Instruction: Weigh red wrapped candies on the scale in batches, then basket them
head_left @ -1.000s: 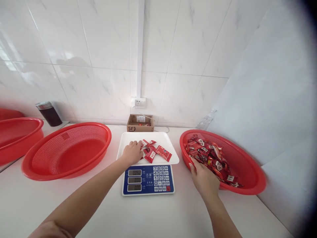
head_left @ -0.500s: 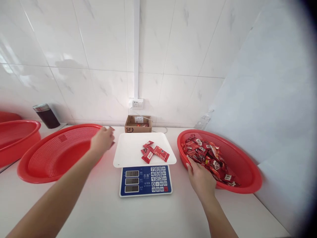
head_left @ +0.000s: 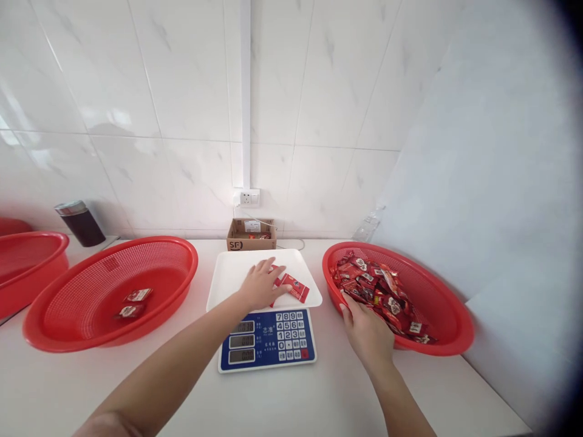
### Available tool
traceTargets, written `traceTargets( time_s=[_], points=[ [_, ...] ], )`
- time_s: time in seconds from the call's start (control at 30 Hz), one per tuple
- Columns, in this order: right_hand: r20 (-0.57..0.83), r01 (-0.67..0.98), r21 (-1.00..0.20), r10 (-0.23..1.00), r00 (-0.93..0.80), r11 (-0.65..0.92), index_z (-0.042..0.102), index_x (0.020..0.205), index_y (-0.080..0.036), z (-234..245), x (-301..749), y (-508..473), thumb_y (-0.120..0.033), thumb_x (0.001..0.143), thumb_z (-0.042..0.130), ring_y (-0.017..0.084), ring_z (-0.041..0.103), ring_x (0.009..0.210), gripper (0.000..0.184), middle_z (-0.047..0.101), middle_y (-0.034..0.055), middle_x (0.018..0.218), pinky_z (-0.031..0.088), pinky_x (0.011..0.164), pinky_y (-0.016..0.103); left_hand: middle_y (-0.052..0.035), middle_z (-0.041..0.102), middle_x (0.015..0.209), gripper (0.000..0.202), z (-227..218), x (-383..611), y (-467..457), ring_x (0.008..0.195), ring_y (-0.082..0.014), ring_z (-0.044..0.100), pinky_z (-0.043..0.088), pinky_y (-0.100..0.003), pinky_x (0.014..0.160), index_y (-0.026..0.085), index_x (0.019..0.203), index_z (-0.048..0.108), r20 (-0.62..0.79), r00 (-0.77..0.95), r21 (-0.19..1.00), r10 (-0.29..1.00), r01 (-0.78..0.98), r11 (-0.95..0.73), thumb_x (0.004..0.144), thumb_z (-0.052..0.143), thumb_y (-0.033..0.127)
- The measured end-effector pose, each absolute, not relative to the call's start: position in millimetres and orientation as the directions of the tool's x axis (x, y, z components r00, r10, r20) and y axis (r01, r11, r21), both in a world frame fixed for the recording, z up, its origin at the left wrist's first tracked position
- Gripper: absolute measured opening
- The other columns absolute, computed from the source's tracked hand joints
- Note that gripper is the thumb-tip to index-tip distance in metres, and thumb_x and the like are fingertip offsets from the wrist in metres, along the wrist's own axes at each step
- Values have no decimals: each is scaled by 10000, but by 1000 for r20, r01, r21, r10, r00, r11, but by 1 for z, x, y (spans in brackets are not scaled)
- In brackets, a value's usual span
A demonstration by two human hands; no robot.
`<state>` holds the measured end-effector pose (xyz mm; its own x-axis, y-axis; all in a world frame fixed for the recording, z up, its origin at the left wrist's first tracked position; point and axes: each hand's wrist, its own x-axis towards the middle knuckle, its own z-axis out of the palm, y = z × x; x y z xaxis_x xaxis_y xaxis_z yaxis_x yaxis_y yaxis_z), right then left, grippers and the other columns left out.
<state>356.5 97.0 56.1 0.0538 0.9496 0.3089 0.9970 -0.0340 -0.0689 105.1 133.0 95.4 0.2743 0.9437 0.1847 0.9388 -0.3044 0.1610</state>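
The right basket [head_left: 439, 303], red with perforated walls, holds a heap of red packets [head_left: 364, 282], some with white labels, gathered toward its left and near side. The left basket [head_left: 168, 279], of the same kind, contains two red packets, a farther one [head_left: 139, 295] and a nearer one [head_left: 130, 311], lying close together on its floor. At the far left edge stands another red basket [head_left: 27, 273], only partly in view. On the far side, against the wall, a cardboard box [head_left: 252, 244] has a few small red items inside.

Between the two main baskets, a scale [head_left: 268, 340] carries a white tray [head_left: 232, 273] with a few red packets on its right part. The left hand [head_left: 260, 286] is over them, palm down, its fingers spread wide; one flat packet [head_left: 298, 290] shows to the right of the thumb, and others are partly hidden beneath the fingers. Whether the fingertips press on them, I cannot tell. The right hand [head_left: 367, 331] is closed on the near left rim of the right basket, just beside the heap.
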Motion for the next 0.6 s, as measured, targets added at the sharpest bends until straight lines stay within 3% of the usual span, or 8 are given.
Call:
traceTargets(
  time_s=[0.17, 0.27, 0.4, 0.5, 0.6],
  points=[
    [351, 998, -68, 936, 16, 8, 538, 1240, -234, 52, 360, 95, -299, 914, 316, 190, 615, 826, 399, 672, 57, 996, 431, 675, 284, -99, 525, 1188, 582, 90, 125, 146, 1085, -281, 470, 385, -452, 882, 246, 1068, 575, 168, 363, 119, 916, 915, -384, 755, 341, 678],
    [363, 997, -78, 932, 11, 19, 550, 1225, -232, 50, 361, 95, -290, 912, 320, 182, 612, 825, 393, 676, 56, 981, 426, 676, 278, -110, 564, 1069, 549, 92, 123, 152, 1032, -278, 479, 400, -440, 839, 202, 1003, 583, 165, 371, 94, 914, 916, -389, 788, 325, 636],
    [364, 997, -77, 931, 18, 10, 553, 1222, -227, 50, 361, 95, -293, 907, 328, 182, 611, 814, 392, 678, 55, 979, 423, 669, 280, -106, 541, 1105, 498, 92, 120, 157, 1051, -271, 462, 417, -400, 811, 207, 989, 576, 153, 354, 85, 922, 925, -370, 798, 349, 607],
    [369, 998, -68, 929, 10, 16, 547, 1228, -226, 50, 361, 95, -291, 908, 331, 184, 610, 810, 392, 680, 51, 973, 419, 664, 281, -116, 498, 1181, 498, 89, 117, 156, 1072, -295, 444, 413, -429, 820, 217, 1021, 562, 160, 297, 95, 942, 945, -314, 765, 412, 616],
    [372, 998, -62, 928, 3, 21, 543, 1232, -224, 50, 361, 95, -285, 910, 334, 181, 611, 810, 390, 679, 52, 970, 413, 663, 275, -107, 530, 1132, 413, 85, 114, 156, 1046, -276, 456, 411, -419, 838, 219, 1032, 563, 162, 289, 117, 944, 944, -309, 785, 450, 530]
  ],
)
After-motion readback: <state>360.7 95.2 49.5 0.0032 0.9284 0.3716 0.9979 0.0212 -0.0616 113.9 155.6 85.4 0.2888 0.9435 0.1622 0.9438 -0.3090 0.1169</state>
